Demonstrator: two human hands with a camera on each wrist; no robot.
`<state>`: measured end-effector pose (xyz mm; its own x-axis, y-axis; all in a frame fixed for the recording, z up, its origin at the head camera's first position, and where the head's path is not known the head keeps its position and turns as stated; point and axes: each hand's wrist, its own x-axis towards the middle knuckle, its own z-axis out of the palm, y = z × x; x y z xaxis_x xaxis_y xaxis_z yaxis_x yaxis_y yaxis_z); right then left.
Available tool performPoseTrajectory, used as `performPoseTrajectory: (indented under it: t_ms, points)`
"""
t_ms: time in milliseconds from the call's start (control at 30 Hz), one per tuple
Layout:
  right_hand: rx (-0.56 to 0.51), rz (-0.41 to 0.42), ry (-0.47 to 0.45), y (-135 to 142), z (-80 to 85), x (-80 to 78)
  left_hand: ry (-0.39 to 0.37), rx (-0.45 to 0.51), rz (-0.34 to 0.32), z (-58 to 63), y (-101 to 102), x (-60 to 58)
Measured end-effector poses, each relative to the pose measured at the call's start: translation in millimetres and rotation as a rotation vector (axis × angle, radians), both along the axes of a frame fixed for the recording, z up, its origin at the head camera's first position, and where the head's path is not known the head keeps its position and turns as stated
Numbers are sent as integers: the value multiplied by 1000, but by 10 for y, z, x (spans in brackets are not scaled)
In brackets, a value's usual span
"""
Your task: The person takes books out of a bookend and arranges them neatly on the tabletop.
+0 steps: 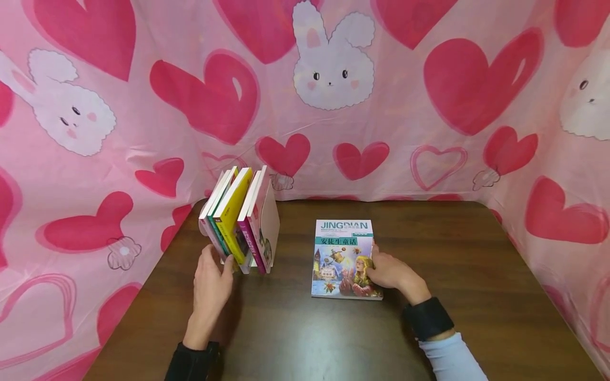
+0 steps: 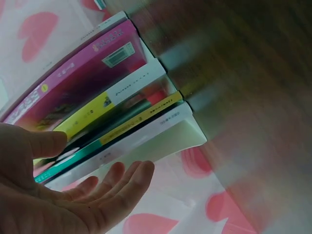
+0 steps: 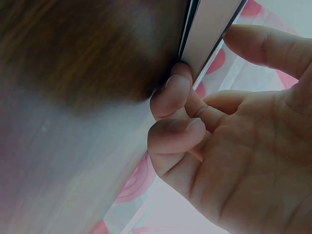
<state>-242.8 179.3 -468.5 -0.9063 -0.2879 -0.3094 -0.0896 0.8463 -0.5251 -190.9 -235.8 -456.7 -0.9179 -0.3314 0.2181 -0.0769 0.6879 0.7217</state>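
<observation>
A paperback book (image 1: 340, 264) with a fairy-tale picture cover lies face up on the table. My right hand (image 1: 393, 269) pinches its right edge, thumb on the cover; in the right wrist view the fingers (image 3: 170, 95) curl at the underside of the book's edge (image 3: 207, 31). Several books, among them a yellow book (image 1: 233, 201) and a purple-spined book (image 1: 252, 246), stand leaning in a white book holder (image 1: 270, 227) at the left. At their near left side is my left hand (image 1: 213, 280), fingers relaxed, thumb in front of the spines (image 2: 87, 117). Whether it touches them I cannot tell.
The brown wooden table (image 1: 305, 338) reaches back to a pink cloth (image 1: 286, 116) with hearts and rabbits, which hangs behind it and on both sides. The book holder stands near the table's back left edge.
</observation>
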Motion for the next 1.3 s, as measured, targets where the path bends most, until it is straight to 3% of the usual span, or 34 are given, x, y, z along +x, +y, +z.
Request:
performPoseTrajectory:
  t_ms: [167, 667, 1300]
  points:
    - [-9, 6, -2, -9, -8, 3, -26, 29, -36, -32, -26, -51]
    - [-45, 25, -7, 2, 0, 6, -13, 76, -38, -53, -60, -239]
    - [-71, 13, -22, 18, 17, 19, 19, 74, -63, -79, -67, -256]
